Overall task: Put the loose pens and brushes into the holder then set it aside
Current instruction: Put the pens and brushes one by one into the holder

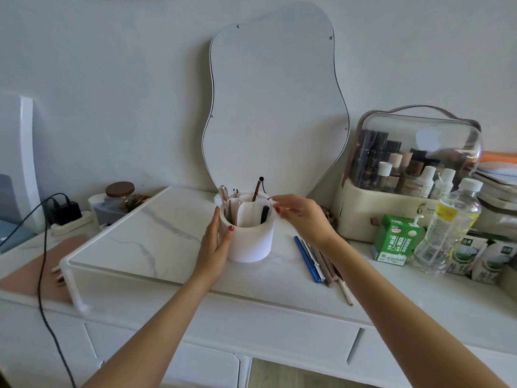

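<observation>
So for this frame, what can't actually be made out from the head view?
- Whether the right hand pinches anything: only a thin blurred sliver shows at its fingertips above the holder.
- How many loose pens remain: the right wrist covers their far ends and they overlap.
- Compartment depths in the holder: its wall hides them.
- Labels in the clear-lidded case: too small.

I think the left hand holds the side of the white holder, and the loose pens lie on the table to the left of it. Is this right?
Not quite. The head view shows the loose pens lying to the right of the white holder, under the right forearm, not to the left. The rest holds: the left hand rests against the holder's side.
</observation>
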